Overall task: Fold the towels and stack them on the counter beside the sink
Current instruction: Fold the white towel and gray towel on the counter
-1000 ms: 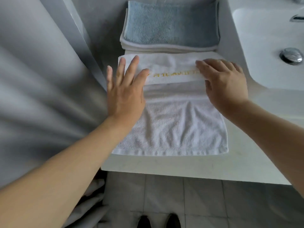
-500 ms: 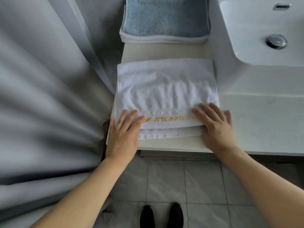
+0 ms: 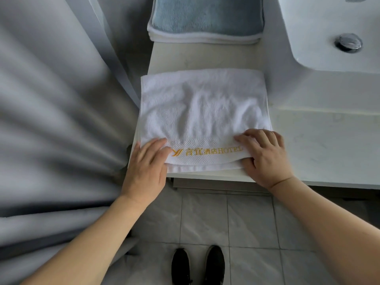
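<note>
The fingers [image 3: 156, 144] of the left hand [image 3: 145, 169] lie nearly flat on the near left corner of the folded white towel [image 3: 202, 112], while the right hand [image 3: 265, 155] curls round the near right edge, thumb tucked under a layer. The towel lies at the tabletop [image 3: 320, 145] front lip, so a careless tug could drag it to the floor [image 3: 242, 221] or skew the layers. Open room lies ahead toward the stack of folded towels [image 3: 205, 19]; the sink [image 3: 333, 29] bounds the right, a curtain [image 3: 61, 120] the left.

A white towel [image 3: 203, 112] with gold letters lies folded flat on the counter [image 3: 320, 140], and at its 12 o'clock sits a stack of folded towels [image 3: 205, 21], blue on top.
</note>
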`<state>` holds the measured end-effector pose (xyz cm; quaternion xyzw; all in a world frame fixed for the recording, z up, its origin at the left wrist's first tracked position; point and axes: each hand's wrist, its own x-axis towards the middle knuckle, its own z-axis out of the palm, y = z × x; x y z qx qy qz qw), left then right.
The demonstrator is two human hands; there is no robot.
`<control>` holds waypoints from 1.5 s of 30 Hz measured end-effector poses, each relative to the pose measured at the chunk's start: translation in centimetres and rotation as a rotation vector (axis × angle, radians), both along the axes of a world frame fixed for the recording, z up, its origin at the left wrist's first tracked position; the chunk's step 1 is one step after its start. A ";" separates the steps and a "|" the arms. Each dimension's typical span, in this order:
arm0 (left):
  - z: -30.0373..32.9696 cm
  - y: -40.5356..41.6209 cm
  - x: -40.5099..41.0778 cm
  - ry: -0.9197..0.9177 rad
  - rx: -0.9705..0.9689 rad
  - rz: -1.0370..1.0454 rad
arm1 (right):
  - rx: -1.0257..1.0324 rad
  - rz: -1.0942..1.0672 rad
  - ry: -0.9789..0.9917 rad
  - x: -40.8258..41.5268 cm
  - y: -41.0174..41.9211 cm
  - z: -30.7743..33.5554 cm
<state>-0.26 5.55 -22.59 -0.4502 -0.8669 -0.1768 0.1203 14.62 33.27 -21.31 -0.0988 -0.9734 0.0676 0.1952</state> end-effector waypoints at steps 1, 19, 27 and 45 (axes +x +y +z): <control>0.2 -0.1 -0.1 0.051 -0.025 -0.017 | -0.003 -0.006 -0.023 0.0 0.0 0.2; 3.0 0.2 -2.4 0.161 -0.266 -0.262 | -0.079 0.081 -0.191 2.7 2.3 -0.3; 2.2 -0.9 -2.7 0.338 -0.291 -0.494 | -0.097 0.032 -0.143 3.2 1.6 -0.9; 3.2 -0.6 0.3 0.423 -0.417 -0.287 | -0.091 -0.370 -0.323 3.4 -2.6 -0.7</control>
